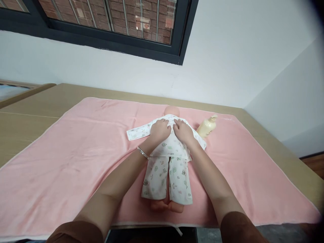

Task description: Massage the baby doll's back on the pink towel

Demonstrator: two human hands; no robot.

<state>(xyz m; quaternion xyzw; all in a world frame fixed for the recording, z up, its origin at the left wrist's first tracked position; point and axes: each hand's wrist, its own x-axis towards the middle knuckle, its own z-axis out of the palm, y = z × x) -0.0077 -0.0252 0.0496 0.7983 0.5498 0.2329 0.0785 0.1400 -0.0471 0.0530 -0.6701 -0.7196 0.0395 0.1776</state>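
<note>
Forearms reach up from the bottom edge, with a bracelet [143,153] on the left wrist. Between them a doll [172,111] lies flat in the middle of a pink towel [76,152], with its bare feet nearest, then printed trousers [155,175], and its head farthest away. Whether it lies face up I cannot tell. The left hand [160,130] and right hand [183,131] rest palm-down on the upper part of its shirt [172,148], side by side and nearly touching. Their fingers are close together and a little bent. Nothing looks gripped, though the fingertips are too small to show whether they nip the cloth. One shirt sleeve lies stretched out to the left. Just right of the right hand, a cream bottle [207,127] leans on the towel near the doll's shoulder. Beyond is the wooden table [30,114], a white wall and a window [113,20]. As I judge the risk, the shirt sits loose, so a sideways push could bunch it or slide the doll on the soft towel. A right wrist swung outward could tip the bottle.
</note>
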